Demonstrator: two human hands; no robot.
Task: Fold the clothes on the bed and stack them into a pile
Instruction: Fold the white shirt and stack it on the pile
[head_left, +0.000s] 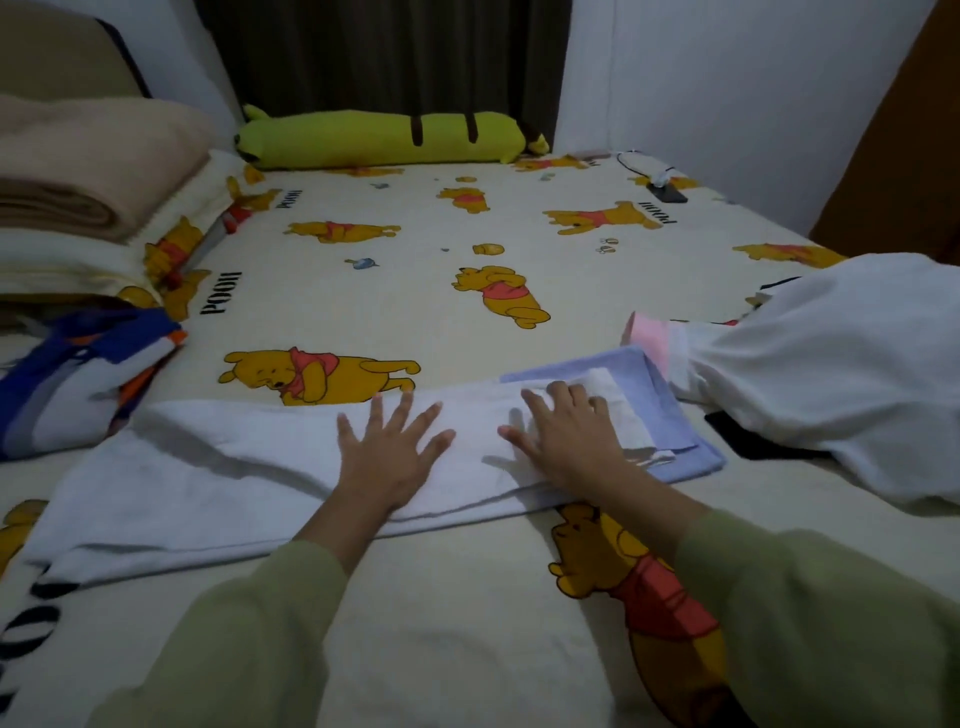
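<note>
A long white cloth (197, 483) lies folded lengthwise across the near part of the bed. My left hand (389, 457) rests flat on its middle with fingers spread. My right hand (566, 436) presses flat on its right end, where the cloth overlaps a folded light-blue garment (670, 415) with a pink piece (649, 332) behind it. A loose white garment (841, 374) lies heaped at the right. At the left edge sits a folded blue, white and orange garment (67, 379).
The bed sheet (405, 291) is cream with yellow bear prints. Folded beige blankets (78, 176) are stacked on pillows at the far left. A green bolster (384, 140) lies along the far edge. A phone with a cable (670, 192) is at the far right.
</note>
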